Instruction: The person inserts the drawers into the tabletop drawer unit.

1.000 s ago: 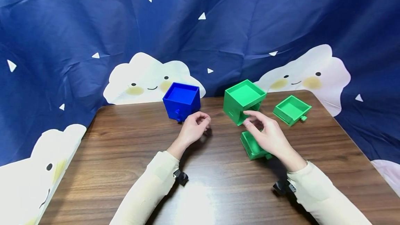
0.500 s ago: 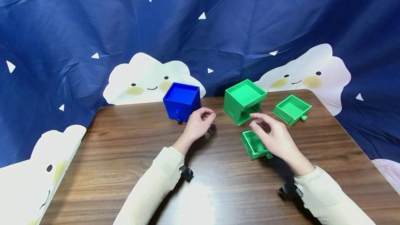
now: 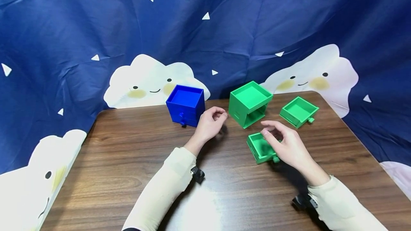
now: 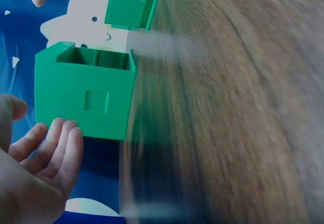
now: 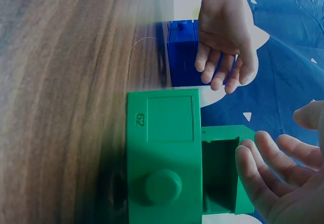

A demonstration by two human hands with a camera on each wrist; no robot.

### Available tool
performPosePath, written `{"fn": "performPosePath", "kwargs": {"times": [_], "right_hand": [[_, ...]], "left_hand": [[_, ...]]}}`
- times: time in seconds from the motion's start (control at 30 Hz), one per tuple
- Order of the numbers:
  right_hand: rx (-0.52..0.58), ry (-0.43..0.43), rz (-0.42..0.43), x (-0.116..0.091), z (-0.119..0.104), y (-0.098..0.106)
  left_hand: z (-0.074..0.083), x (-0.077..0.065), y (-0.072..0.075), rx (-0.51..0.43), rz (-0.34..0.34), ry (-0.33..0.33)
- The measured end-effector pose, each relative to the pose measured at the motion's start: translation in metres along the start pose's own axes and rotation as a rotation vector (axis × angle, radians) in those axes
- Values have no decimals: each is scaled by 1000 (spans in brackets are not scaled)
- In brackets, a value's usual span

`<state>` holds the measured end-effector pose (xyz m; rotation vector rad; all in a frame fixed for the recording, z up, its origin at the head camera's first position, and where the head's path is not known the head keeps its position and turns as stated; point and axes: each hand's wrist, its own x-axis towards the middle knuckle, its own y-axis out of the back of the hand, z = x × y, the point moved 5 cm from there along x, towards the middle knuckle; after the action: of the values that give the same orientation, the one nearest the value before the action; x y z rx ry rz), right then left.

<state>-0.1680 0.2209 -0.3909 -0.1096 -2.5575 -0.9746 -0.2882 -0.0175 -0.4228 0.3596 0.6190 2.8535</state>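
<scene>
My left hand [image 3: 210, 126] hovers between the blue drawer box [image 3: 185, 104] and the green cabinet [image 3: 239, 108], its fingers loosely bent and holding nothing. In the left wrist view its fingertips overlap the cabinet's lower corner. My right hand [image 3: 290, 149] is over a green drawer [image 3: 257, 152] lying on the table in front of the cabinet; the hand covers part of that drawer. Thumb and fingers are apart, with nothing between them. The cabinet has a shallow tray top and a hollow opening below, facing right. In the right wrist view the drawer's round knob [image 5: 163, 186] shows.
A second green drawer [image 3: 300, 111] with a small knob lies at the right, beyond my right hand. All of it stands on a brown wood-grain table [image 3: 128, 159]. Behind hangs a dark blue cloth [image 3: 192, 27] with white clouds and triangles.
My left hand has drifted right, towards the green cabinet. My right hand has drawn back from the cabinet opening, down and to the right. The boxes and drawers stay in place.
</scene>
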Motion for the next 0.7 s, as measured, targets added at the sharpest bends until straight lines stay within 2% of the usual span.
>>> {"fn": "performPosePath", "kwargs": {"times": [0.4,0.7], "right_hand": [[43,-18,15,-12,3,7],[49,-34,27,-23,10,9]], "left_hand": [[11,10,-11,-12,27,-11],[11,15,-15,-44,86,-3]]}}
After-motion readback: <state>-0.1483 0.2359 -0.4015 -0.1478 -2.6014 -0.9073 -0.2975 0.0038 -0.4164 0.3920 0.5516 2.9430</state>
